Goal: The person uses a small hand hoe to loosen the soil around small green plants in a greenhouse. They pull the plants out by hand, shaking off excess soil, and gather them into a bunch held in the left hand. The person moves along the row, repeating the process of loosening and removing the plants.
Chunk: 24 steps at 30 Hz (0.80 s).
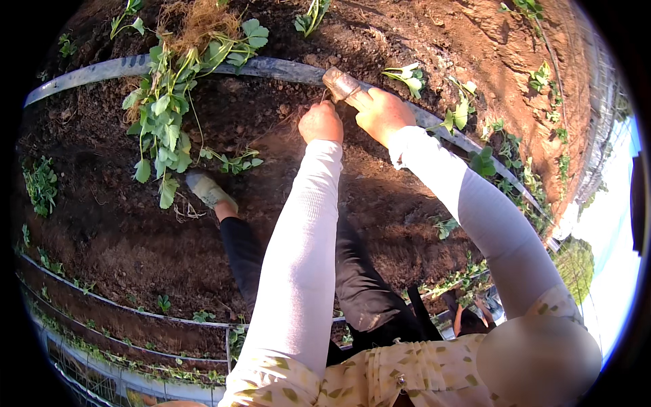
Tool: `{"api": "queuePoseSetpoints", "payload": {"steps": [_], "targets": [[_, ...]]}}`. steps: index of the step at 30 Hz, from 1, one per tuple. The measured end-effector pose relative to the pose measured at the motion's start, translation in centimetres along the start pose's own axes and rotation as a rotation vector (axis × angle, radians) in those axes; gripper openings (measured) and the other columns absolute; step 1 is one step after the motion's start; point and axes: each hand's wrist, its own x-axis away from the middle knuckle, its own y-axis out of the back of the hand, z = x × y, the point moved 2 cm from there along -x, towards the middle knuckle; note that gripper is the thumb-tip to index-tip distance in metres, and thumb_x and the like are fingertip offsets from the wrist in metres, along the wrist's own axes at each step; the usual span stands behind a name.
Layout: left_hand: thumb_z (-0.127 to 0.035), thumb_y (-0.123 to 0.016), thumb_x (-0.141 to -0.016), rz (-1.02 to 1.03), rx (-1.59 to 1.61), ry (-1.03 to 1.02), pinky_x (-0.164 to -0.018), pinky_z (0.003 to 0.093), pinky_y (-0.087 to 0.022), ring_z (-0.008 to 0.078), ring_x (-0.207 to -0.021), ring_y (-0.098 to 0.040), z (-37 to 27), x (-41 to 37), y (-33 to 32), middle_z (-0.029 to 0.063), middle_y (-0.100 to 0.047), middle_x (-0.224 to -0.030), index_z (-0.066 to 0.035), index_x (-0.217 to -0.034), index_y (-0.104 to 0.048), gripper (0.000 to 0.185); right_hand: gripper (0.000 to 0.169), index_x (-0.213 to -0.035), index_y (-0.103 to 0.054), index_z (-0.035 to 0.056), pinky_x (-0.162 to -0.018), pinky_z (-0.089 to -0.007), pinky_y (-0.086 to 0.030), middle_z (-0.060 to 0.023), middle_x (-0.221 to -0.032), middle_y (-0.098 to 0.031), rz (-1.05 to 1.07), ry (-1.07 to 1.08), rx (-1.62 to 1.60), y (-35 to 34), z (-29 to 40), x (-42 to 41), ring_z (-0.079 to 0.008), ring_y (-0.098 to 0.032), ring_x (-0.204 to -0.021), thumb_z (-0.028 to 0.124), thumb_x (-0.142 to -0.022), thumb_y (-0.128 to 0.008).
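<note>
My left hand (321, 123) is closed just above the brown soil, near the drip tape. Thin root-like strands show at its fingertips and left side; anything inside the fist is hidden. Close beside it, my right hand (385, 116) points a finger towards the left hand, over the grey flat drip tape (285, 70). A shiny brown cover (342, 84), perhaps tape, seems to wrap that finger. To the left, a bunch of bare-root strawberry plants (168, 112) lies across the drip tape, its tangled roots (203, 23) at the top.
Small strawberry plants (409, 79) dot the soil along the drip tape. My shoe (211, 191) rests on the soil below the bunch. More planted rows (127, 315) run along the lower left. Another person (470, 318) is partly visible at lower right.
</note>
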Motion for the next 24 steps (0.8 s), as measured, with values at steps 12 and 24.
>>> {"api": "queuePoseSetpoints", "payload": {"steps": [12, 24], "targets": [[-0.028, -0.062, -0.086, 0.042, 0.111, -0.058, -0.077, 0.0424, -0.047, 0.0314, -0.087, -0.060, 13.6, 13.9, 3.9, 0.0089, -0.066, -0.092, -0.010, -0.097, -0.070, 0.022, 0.028, -0.104, -0.063, 0.0077, -0.082, -0.0447, -0.050, -0.0172, -0.098, -0.067, 0.116, -0.214, 0.066, -0.2, 3.5, -0.3, -0.0365, -0.064, -0.096, 0.028, -0.085, -0.058], [-0.024, -0.071, -0.080, -0.060, 0.540, 0.617, -0.072, 0.0393, -0.048, 0.0328, -0.082, -0.063, 21.9, 9.2, -0.6, 0.0174, -0.068, -0.092, -0.001, -0.090, -0.068, 0.026, 0.045, -0.124, -0.051, -0.0028, -0.103, -0.0294, -0.038, -0.0082, -0.126, -0.057, 0.125, 0.090, -0.603, 1.2, -2.1, 5.8, -0.0147, -0.052, -0.118, -0.005, -0.081, -0.063]]}}
